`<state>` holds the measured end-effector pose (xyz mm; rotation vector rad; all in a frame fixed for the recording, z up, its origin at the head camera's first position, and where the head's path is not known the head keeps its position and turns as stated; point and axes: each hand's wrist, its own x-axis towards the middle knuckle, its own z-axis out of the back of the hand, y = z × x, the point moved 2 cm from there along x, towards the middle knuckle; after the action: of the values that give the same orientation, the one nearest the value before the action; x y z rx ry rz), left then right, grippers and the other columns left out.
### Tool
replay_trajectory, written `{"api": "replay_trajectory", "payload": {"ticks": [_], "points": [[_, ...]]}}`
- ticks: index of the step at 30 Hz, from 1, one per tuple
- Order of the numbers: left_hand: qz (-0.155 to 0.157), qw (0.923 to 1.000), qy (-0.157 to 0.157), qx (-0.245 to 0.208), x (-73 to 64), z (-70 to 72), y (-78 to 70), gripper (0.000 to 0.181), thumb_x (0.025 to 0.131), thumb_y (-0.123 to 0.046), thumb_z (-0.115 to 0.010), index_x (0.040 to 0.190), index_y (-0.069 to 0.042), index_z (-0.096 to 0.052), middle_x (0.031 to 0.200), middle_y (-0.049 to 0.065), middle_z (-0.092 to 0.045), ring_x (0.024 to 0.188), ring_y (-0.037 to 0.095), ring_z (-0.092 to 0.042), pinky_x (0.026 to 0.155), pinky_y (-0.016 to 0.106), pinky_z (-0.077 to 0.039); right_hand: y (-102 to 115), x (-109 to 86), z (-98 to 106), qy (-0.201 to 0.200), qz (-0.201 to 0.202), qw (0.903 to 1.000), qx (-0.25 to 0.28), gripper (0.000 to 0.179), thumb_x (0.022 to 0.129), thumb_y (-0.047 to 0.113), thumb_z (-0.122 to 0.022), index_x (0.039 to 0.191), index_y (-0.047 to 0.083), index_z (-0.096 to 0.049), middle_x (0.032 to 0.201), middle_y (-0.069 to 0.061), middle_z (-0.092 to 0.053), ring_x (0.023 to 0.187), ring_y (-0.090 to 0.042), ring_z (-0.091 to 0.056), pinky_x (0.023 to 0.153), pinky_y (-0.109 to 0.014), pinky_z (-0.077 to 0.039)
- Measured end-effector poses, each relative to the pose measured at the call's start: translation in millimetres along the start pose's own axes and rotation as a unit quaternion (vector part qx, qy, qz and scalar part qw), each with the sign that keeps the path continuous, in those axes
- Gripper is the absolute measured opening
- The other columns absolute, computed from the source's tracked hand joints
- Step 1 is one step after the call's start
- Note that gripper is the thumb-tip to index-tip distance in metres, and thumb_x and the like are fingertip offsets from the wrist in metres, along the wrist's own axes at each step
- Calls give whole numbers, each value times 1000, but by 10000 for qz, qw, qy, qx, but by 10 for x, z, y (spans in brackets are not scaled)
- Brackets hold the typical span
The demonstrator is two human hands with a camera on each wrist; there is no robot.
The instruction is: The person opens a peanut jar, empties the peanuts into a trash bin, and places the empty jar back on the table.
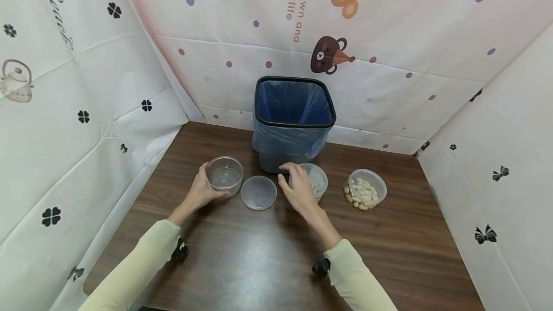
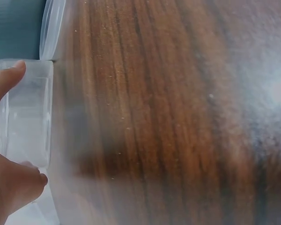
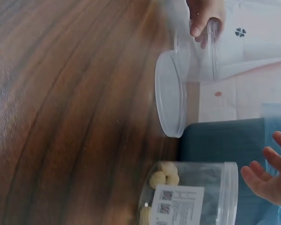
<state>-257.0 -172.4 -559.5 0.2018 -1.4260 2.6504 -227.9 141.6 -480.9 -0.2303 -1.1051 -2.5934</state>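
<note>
My left hand (image 1: 202, 190) grips a clear round plastic tub (image 1: 224, 179) by its sides, thumb in front. In the left wrist view, the left thumb and a finger (image 2: 9, 82) lie against the tub's wall. A clear round lid (image 1: 258, 193) lies flat on the table just right of that tub. My right hand (image 1: 299, 190), fingers spread and relaxed, hovers by a labelled clear tub (image 1: 318, 176) partly hidden behind it. Pale rounded pieces (image 3: 165, 174) sit inside this tub. In the right wrist view, the right hand's fingers (image 3: 267, 171) are apart from its rim.
Farther right stands another clear tub (image 1: 379, 181) with several pale, peanut-like pieces (image 1: 363, 191). A bin (image 1: 294, 150) lined with a blue bag stands behind the lid. Printed white sheets (image 1: 216, 85) enclose the wooden table (image 1: 255, 268) at the back and sides.
</note>
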Motion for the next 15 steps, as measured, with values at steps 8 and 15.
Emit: {"api": "replay_trajectory", "payload": {"ticks": [8,15], "points": [[199,9998,82,-21,-20,-42,39,123,57,-18,-100,148,14,-23,140,40,-44,129,53,-47,111,60,-36,21,-5,-97,164,-16,9998,-109,37,105,32,-53,136,13,-58,147,-9,-50,135,-33,-46,111,-52,-40],[238,9993,187,226,-23,2,-24,131,62,-25,-98,153,16,-13,150,43,-29,140,56,-31,115,63,-29,24,0,-135,202,-105,9996,-151,38,104,31,-56,137,13,-58,147,-8,-50,136,-34,-45,110,-54,-40]]}}
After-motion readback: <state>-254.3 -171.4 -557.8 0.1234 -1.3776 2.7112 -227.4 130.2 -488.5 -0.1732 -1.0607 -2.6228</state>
